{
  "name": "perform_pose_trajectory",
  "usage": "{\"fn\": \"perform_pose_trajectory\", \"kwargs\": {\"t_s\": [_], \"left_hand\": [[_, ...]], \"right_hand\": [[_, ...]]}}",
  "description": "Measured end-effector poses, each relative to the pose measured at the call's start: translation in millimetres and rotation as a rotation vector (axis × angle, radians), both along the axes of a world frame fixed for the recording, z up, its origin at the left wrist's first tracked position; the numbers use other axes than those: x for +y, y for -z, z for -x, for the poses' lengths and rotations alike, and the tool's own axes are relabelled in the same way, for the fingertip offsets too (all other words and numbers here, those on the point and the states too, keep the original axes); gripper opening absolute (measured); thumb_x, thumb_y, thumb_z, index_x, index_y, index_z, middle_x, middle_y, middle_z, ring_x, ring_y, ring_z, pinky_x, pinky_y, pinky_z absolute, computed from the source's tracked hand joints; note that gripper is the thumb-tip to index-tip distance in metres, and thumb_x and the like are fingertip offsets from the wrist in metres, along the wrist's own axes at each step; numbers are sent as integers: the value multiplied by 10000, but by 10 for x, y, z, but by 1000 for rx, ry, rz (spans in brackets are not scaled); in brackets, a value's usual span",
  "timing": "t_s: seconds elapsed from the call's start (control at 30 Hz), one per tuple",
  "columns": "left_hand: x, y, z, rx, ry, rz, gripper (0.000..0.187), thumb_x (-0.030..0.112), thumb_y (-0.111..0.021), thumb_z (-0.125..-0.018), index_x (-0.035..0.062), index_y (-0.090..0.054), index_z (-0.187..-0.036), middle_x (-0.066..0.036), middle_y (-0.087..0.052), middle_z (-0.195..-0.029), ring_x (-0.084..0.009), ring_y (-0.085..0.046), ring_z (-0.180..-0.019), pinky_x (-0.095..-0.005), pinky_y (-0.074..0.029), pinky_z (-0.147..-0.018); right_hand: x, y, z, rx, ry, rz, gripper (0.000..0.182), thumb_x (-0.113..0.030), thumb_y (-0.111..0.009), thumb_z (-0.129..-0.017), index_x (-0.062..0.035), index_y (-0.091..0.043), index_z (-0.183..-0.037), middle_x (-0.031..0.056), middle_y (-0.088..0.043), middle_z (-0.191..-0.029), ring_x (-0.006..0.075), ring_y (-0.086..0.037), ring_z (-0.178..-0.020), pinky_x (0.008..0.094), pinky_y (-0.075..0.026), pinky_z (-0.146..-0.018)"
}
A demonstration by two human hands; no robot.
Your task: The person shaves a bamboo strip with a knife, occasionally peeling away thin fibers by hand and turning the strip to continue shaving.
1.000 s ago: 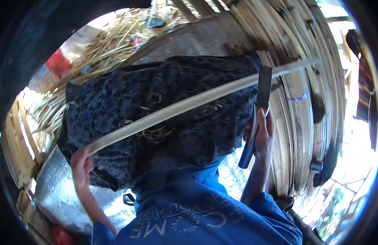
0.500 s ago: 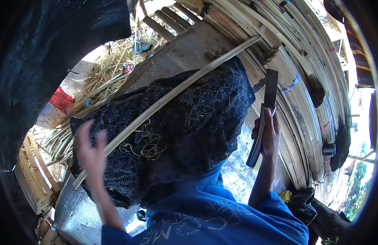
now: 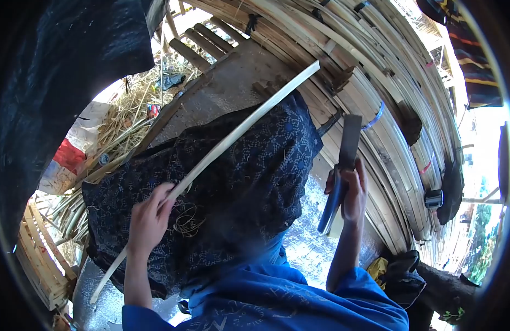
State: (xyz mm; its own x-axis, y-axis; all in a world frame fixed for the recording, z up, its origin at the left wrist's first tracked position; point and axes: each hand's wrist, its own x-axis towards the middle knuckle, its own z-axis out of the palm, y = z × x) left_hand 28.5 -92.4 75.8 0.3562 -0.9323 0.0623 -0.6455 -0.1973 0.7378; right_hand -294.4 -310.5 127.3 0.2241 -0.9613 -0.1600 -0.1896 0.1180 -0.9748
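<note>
A long pale strip [image 3: 241,128] runs diagonally over the dark patterned cloth [image 3: 255,160] on my lap. My left hand [image 3: 151,220] is closed around the strip below its middle, over the cloth. In my right hand [image 3: 351,193], to the right of the cloth, is a knife [image 3: 350,138] with a wide dark blade pointing up and a long handle reaching down past the wrist. The blade does not touch the strip. Thin curled shavings [image 3: 188,222] lie on the cloth beside my left hand.
Bundled long strips [image 3: 387,138] curve along the right side, tied with blue and pink bands. Straw and thin stalks [image 3: 128,118] lie at the upper left. A dark sheet [image 3: 73,66] hangs at the left. Wooden slats [image 3: 43,248] stand at the lower left.
My left hand, open and blurred before, has closed on the strip. The strip is turned slightly in the view. My right hand with the knife sits a little lower and further left.
</note>
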Motion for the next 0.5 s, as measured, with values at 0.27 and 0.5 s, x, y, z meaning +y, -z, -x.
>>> {"fn": "perform_pose_trajectory", "kwargs": {"t_s": [0.27, 0.5], "left_hand": [[1846, 423, -312, -413, 78, -19, 263, -21, -628, -838, -5, -625, -1101, -132, -668, -854, -289, -662, -683, -375, -517, -577], [1993, 598, -223, -562, -51, -43, 210, 6, -627, -834, 18, -636, -1043, -138, -632, -910, -313, -630, -769, -420, -511, -657]], "right_hand": [[-313, -74, -474, 93, 86, 168, 324, -267, -653, -921, -55, -483, -1098, 30, -562, -678, 86, -531, -465, 220, -407, -393], [-274, 138, -589, 165, -72, 78, 325, -217, -774, -804, -17, -565, -951, 22, -602, -719, 84, -569, -510, 214, -443, -431]]}}
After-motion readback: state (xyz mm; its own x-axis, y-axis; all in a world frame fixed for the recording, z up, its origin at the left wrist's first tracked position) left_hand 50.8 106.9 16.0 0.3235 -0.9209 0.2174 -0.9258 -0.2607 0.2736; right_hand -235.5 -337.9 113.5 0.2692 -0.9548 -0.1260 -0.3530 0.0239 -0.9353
